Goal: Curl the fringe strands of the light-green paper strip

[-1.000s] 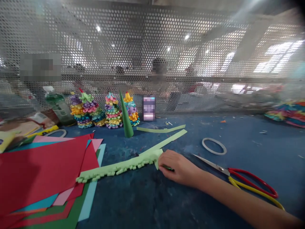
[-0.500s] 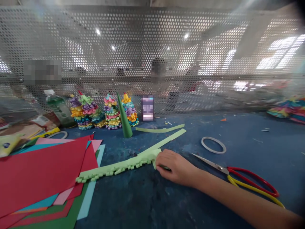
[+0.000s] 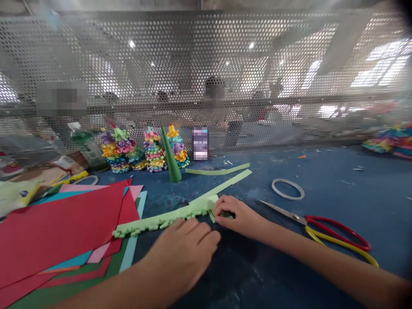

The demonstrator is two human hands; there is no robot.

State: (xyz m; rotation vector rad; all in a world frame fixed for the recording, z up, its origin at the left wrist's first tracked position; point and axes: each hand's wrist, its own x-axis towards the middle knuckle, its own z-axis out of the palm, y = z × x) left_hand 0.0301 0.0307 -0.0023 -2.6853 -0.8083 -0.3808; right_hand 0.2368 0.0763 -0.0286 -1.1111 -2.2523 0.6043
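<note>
A fringed light green paper strip (image 3: 180,213) lies across the blue table, its lower edge cut into small curled tabs. My right hand (image 3: 234,213) is closed on the strip's right end, thumb and fingers pinched together. My left hand (image 3: 186,246) is at the strip's near edge, knuckles up; its fingertips are turned down out of sight and somewhat blurred. Two plain light green strips (image 3: 225,186) lie just behind, one above the other. A dark green paper cone (image 3: 173,165) stands upright beyond them. Scissors (image 3: 304,221) with red and yellow handles lie right of my right hand.
Stacked coloured paper sheets (image 3: 61,227) cover the left side. A roll of tape (image 3: 288,189) lies at right. Finished paper-curl cones (image 3: 155,150), a green bottle (image 3: 88,148) and a phone (image 3: 200,143) stand along the perforated metal screen (image 3: 289,86). People are behind it.
My left hand has come in from the lower left to the strip's near edge. My right hand keeps hold of its right end. The view has shifted slightly.
</note>
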